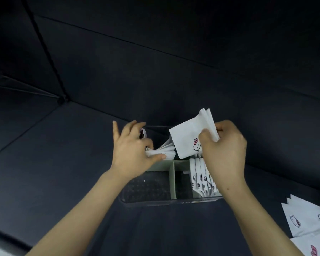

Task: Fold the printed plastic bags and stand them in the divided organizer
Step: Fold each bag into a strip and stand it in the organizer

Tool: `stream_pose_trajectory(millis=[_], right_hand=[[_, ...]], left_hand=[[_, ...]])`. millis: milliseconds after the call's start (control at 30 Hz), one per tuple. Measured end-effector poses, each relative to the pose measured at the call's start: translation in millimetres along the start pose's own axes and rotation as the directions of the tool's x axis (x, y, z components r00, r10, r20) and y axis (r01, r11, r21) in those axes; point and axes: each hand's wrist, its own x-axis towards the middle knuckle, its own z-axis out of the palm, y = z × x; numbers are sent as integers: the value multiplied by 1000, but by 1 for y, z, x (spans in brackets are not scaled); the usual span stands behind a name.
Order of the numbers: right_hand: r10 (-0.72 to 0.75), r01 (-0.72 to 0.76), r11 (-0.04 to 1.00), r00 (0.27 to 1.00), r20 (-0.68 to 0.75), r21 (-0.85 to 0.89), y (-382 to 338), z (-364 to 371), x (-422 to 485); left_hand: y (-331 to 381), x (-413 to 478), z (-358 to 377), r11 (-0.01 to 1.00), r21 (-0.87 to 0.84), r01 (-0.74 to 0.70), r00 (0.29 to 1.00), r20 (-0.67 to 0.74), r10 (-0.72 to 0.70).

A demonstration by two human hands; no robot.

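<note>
The right hand (224, 145) pinches a folded bag (187, 139) above the organizer (172, 174); left hand (131, 152) fingers (155, 157) curl round bunched bags (167, 151)

This looks like a home sitting area, set on a dark upholstered sofa (257, 111). Its seat cushion (63, 154) is soft fabric with stitched seams, padded back panels (174, 52) rise behind, and a tufted button (62, 99) puckers the cloth at left. A small clear organizer (166, 201) of printed bags (201, 178) sits on the seat.

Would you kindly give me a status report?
Right hand pinches folded bag over organizer. Left hand grips bunched bags inside it. No obstruction seen.
</note>
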Motion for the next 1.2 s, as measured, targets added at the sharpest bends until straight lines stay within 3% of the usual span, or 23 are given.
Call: stream_pose_trajectory(millis=[67,200,433,533,600,667,733,800,900,967,1033,1200], right_hand=[[14,-13,1000,999,-42,18,1,-1,1],[3,-1,1000,996,-85,24,0,6,-1],[-161,158,978,987,-12,-133,-1,63,-12],[-150,181,936,981,122,-301,4,85,-8],[-120,188,908,973,197,-375,6,96,-7],[-74,162,924,964,255,-345,4,105,-10],[-52,145,960,933,355,-240,1,110,-13],[-55,141,980,870,489,-141,-2,110,-16],[-4,179,968,714,700,-177,-4,104,-24],[45,196,955,651,758,-225,-4,102,-26],[76,182,951,649,757,-251,-4,103,-26],[148,142,936,670,728,-322,-5,114,-23]], left_hand=[[-3,2,6,1000,-5,10,999,-50,-10],[-4,1,8,978,-96,185,953,-224,-203],[0,-2,18,919,-217,330,861,-330,-387],[-4,-2,17,873,-317,370,816,-339,-468],[-5,-3,14,773,-466,430,776,-246,-580],[-8,-5,8,554,-672,492,740,-13,-672],[-11,-7,0,287,-824,488,726,201,-657],[-15,-12,-3,148,-883,445,762,286,-581],[-23,-22,-6,36,-909,414,806,348,-480],[-29,-27,-7,-15,-918,397,830,366,-421],[-33,-29,-8,-35,-916,400,836,380,-395],[-38,-33,-10,31,-914,405,873,376,-310]])
